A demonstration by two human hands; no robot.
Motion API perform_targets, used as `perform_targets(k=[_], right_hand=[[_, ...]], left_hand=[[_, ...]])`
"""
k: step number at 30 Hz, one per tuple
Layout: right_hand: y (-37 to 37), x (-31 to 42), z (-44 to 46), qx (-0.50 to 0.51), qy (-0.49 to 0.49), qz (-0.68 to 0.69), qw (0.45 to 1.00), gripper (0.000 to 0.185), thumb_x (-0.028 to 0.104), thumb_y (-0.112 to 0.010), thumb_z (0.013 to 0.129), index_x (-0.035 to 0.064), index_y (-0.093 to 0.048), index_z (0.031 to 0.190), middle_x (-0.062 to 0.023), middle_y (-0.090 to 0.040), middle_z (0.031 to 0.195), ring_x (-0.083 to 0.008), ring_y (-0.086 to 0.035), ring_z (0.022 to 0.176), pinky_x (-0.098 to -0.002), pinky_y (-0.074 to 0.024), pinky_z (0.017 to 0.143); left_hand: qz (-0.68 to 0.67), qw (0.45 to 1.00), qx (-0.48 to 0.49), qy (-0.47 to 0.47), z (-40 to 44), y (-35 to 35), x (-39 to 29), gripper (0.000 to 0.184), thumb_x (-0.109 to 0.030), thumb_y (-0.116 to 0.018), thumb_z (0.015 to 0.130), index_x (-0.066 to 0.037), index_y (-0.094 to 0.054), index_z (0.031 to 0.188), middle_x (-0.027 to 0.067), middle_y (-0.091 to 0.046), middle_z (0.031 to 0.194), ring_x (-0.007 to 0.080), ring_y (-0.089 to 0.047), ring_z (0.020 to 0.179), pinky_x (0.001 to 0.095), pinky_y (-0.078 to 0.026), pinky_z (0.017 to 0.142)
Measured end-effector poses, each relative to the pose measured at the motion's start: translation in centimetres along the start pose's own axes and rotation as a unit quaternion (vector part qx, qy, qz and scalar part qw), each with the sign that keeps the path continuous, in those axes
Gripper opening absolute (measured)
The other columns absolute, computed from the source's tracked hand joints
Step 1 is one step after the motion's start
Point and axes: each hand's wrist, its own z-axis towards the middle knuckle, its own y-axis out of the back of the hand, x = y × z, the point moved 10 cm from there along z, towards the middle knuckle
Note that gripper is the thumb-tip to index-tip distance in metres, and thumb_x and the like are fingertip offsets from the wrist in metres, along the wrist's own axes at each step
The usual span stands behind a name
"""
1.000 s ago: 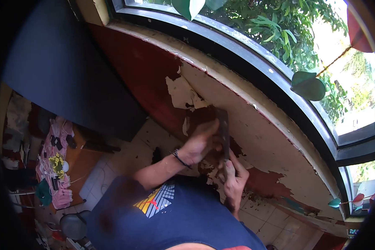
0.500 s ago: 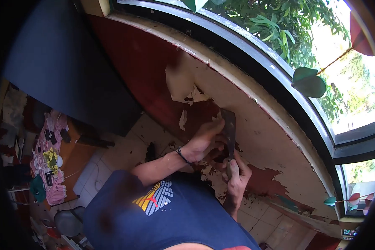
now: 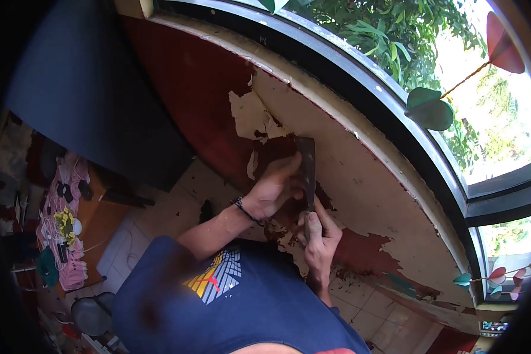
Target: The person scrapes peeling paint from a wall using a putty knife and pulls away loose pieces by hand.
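Note:
My right hand point(image 3: 321, 239) is wrapped round the handle of a scraper point(image 3: 306, 168) with a wide, dark blade. The blade points up the wall, its edge against the border between dark red paint and bare beige surface. My left hand point(image 3: 272, 192), with a dark bracelet at the wrist, is beside the blade. Its thumb points upward and its fingers are curled; whatever they grip is hidden. A flap of peeling paint point(image 3: 253, 115) shows its pale underside above the left hand. Beige wall point(image 3: 360, 183) lies bare to the right of the blade.
A dark-framed window point(image 3: 360, 76) runs above the wall, with a leaf garland point(image 3: 430, 109) hanging across it. A large dark panel point(image 3: 100, 88) stands at left. Below it is a cluttered wooden table point(image 3: 103, 221). Paint scraps point(image 3: 354, 280) lie on the tiled floor.
The whole view has shifted slightly, so both hands and the scraper appear a little further left and up. The grip on the scraper is the same.

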Motion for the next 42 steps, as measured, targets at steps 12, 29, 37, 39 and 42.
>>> perform_targets(k=[12, 29, 37, 39, 42], right_hand=[[0.3, 0.2, -0.9, -0.007, 0.009, 0.017, 1.000, 0.035, 0.014, -0.047, 0.096, 0.0015, -0.050, 0.129, -0.0014, -0.052, 0.074, -0.0027, -0.035, 0.049, -0.0172, -0.0261, 0.041], [-1.0, 0.9, -0.4, -0.003, -0.003, 0.046, 0.999, 0.036, 0.010, -0.045, 0.096, 0.0006, -0.048, 0.131, -0.0008, -0.052, 0.078, -0.0027, -0.036, 0.052, -0.0167, -0.0282, 0.044], [-1.0, 1.0, -0.6, -0.026, 0.010, 0.016, 0.999, 0.037, 0.011, -0.047, 0.096, 0.0005, -0.047, 0.131, 0.0000, -0.052, 0.074, -0.0023, -0.036, 0.050, -0.0167, -0.0285, 0.043], [-0.6, 1.3, -0.7, -0.032, 0.005, -0.011, 0.999, 0.037, 0.012, -0.047, 0.096, 0.0004, -0.047, 0.131, 0.0000, -0.051, 0.074, -0.0022, -0.035, 0.050, -0.0170, -0.0284, 0.043], [0.4, 1.0, -1.0, -0.021, -0.006, 0.008, 1.000, 0.036, 0.013, -0.048, 0.096, 0.0004, -0.048, 0.130, 0.0001, -0.052, 0.074, -0.0020, -0.034, 0.049, -0.0172, -0.0284, 0.043]], left_hand=[[0.020, 1.000, -0.014, 0.004, -0.1, 0.4, 0.9, 0.026, -0.040, -0.056, 0.091, -0.016, -0.058, 0.101, -0.0037, -0.059, 0.085, 0.0078, -0.057, 0.074, 0.0232, -0.042, 0.059], [0.037, 0.998, -0.037, -0.026, -0.4, 0.0, -1.1, 0.028, -0.041, -0.056, 0.091, -0.014, -0.059, 0.097, -0.0033, -0.059, 0.080, 0.0055, -0.056, 0.065, 0.0195, -0.037, 0.051], [0.017, 0.999, 0.017, -0.043, 0.1, 0.1, -1.5, 0.027, -0.040, -0.057, 0.091, -0.014, -0.059, 0.098, -0.0027, -0.060, 0.082, 0.0048, -0.055, 0.065, 0.0191, -0.037, 0.050], [0.020, 1.000, 0.001, -0.022, -0.2, -0.2, -0.7, 0.027, -0.040, -0.057, 0.090, -0.014, -0.059, 0.098, -0.0030, -0.059, 0.082, 0.0047, -0.055, 0.065, 0.0192, -0.037, 0.050], [0.035, 0.999, -0.019, -0.002, -0.1, 0.0, 0.1, 0.027, -0.041, -0.057, 0.090, -0.015, -0.059, 0.098, -0.0034, -0.059, 0.081, 0.0046, -0.055, 0.066, 0.0193, -0.038, 0.052]])
